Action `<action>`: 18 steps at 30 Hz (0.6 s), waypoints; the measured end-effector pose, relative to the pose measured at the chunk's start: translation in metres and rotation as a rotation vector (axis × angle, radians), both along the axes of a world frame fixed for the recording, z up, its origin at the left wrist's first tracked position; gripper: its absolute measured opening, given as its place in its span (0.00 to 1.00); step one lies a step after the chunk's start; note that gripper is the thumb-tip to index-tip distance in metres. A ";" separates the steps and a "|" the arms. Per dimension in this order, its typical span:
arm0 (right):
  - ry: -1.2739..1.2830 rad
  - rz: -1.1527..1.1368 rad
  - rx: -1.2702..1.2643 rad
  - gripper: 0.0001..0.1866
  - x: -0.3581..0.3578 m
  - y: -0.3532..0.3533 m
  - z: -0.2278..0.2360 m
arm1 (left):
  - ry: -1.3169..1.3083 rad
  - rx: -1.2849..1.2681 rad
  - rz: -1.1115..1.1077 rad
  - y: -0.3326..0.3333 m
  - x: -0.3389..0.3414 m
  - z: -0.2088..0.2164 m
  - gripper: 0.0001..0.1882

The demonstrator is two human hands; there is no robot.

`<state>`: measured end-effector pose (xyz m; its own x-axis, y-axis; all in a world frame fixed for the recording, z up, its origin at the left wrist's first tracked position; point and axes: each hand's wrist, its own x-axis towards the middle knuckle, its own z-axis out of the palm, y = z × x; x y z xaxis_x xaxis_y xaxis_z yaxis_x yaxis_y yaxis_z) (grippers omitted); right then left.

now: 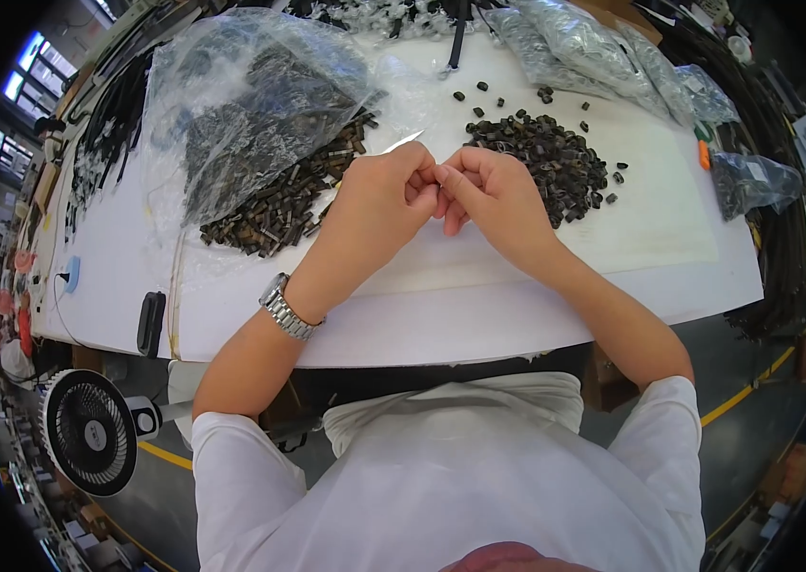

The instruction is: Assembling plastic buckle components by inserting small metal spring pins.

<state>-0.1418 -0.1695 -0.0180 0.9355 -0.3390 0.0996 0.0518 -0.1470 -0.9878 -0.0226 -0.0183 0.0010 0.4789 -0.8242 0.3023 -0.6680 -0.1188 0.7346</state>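
Note:
My left hand [379, 195] and my right hand [494, 195] meet fingertip to fingertip over the middle of the table. Both are closed in a pinch, and whatever sits between the fingertips is too small to make out. From behind my left hand sticks out a thin, pointed, silvery blade-like piece [406, 141]; whether the hand holds it or it lies on the table is hidden. Close by my right hand is a heap of small, short black pieces [560, 167]. Left of my left hand spreads a pile of small brown-black tube-like pieces [269, 210], partly under a clear plastic bag [250, 105].
Filled clear bags [575, 52] lie at the back right, with another bag [756, 186] at the right edge. Long black strips [112, 133] hang at the far left. A black case [150, 324] lies near the front edge, above a fan [90, 434].

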 end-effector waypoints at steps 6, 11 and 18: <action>-0.006 -0.083 -0.162 0.12 0.001 0.008 0.004 | -0.185 -0.109 0.120 -0.006 -0.006 -0.010 0.06; -0.050 -0.108 -0.147 0.13 -0.006 0.009 0.008 | -0.230 -0.192 0.133 -0.012 -0.011 -0.013 0.06; -0.030 -0.066 -0.095 0.14 -0.001 0.011 0.002 | -0.209 -0.199 0.118 -0.003 -0.005 -0.012 0.05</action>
